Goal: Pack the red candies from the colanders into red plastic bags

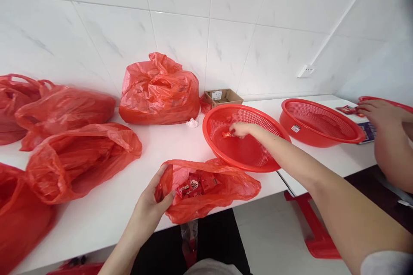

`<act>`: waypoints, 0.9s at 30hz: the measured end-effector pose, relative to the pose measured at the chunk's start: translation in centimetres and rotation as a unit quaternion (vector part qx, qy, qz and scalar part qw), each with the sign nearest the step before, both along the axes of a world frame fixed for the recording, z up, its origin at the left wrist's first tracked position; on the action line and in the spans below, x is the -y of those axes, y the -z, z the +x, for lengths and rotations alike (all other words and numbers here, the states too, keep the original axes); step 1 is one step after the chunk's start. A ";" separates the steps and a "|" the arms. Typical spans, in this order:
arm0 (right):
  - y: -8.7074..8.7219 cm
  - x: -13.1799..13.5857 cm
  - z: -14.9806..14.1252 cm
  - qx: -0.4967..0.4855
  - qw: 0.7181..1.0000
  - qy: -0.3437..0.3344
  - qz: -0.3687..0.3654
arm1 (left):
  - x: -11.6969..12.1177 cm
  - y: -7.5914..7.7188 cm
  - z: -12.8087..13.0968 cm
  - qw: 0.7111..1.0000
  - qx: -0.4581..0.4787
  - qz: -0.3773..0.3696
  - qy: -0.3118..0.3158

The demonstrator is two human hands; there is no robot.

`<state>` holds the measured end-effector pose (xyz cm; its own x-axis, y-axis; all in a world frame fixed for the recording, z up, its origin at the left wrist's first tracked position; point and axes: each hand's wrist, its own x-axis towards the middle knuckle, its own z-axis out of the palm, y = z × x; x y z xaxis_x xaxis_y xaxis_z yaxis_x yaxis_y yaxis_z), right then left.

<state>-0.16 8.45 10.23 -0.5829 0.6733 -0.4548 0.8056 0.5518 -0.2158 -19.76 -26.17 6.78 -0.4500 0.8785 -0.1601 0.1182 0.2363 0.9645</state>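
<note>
My left hand (154, 200) grips the rim of an open red plastic bag (222, 191) lying at the table's near edge; small red-wrapped packets (195, 187) show inside it. My right hand (241, 129) reaches into a tilted red mesh basket (254, 161) and pinches a small red packet (227, 134) over the basket's inside.
Several full red plastic bags (159, 90) crowd the white table (106, 210) at the left and back. A small cardboard box (222, 96) stands by the wall. A second red basket (318, 122) lies to the right, where another person's hand (380, 111) holds a red packet. A red stool (312, 232) is on the floor.
</note>
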 end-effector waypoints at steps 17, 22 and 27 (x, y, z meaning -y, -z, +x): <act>-6.4 20.5 -4.2 -0.267 0.950 -0.162 -0.025 | 0.2 0.9 -0.6 0.999 -0.015 0.035 0.005; -5.5 21.5 -4.3 -0.266 0.944 -0.193 0.017 | 1.3 0.0 -0.9 0.995 -0.096 0.021 0.021; -5.7 21.2 -0.3 -0.263 0.941 -0.147 0.156 | 3.6 -0.7 -2.9 0.979 -0.200 -0.027 0.007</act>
